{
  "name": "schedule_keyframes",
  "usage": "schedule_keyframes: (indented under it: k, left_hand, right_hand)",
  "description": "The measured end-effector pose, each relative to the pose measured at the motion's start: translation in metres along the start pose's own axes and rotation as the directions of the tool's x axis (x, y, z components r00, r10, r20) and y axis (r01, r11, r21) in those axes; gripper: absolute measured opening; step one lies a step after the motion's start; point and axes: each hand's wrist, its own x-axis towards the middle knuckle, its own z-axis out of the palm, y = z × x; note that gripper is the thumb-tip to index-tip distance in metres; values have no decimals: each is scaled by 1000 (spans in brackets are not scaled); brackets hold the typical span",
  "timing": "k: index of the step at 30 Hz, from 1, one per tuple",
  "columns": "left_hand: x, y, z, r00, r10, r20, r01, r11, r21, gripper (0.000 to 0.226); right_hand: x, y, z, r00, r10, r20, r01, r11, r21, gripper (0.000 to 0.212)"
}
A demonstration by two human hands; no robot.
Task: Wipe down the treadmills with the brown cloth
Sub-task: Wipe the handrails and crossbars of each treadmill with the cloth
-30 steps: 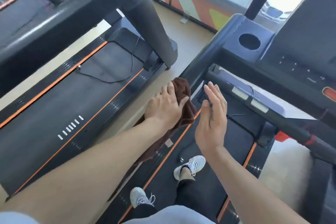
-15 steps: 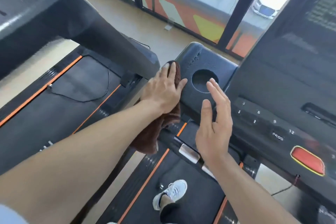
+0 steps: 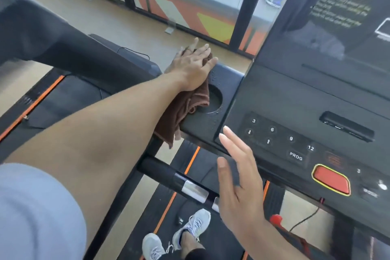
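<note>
My left hand lies flat on the brown cloth, pressing it onto the left wing of the black treadmill console, at its far left corner beside the round cup holder. The cloth hangs down over the wing's near left edge. Small water drops dot the wing around the cup holder. My right hand hovers with fingers spread and nothing in it, just in front of the console's number keys and above the handlebar.
A second treadmill with orange stripes stands to the left across a narrow floor gap. A red stop button sits at the console's lower right. My feet in white shoes stand on the belt. Glass wall panels run along the back.
My left hand has slid the cloth forward along the console wing, from beside the cup holder to its far left corner. The view has tilted up toward the console; my right hand stays hovering.
</note>
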Motion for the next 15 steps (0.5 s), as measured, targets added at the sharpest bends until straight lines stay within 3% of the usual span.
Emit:
schedule_keyframes:
  k: [5, 10, 15]
  left_hand:
    - [-32, 4, 4, 986, 149, 77, -151, 988, 22, 65]
    - [-96, 23, 18, 953, 267, 143, -220, 935, -276, 55]
    - [-146, 22, 27, 933, 330, 140, -263, 896, -358, 54]
  right_hand:
    - [-31, -7, 7, 997, 78, -27, -78, 997, -6, 40]
    - [-52, -40, 29, 994, 89, -61, -90, 996, -3, 44]
    - [-72, -60, 49, 994, 102, -45, -102, 995, 0, 47]
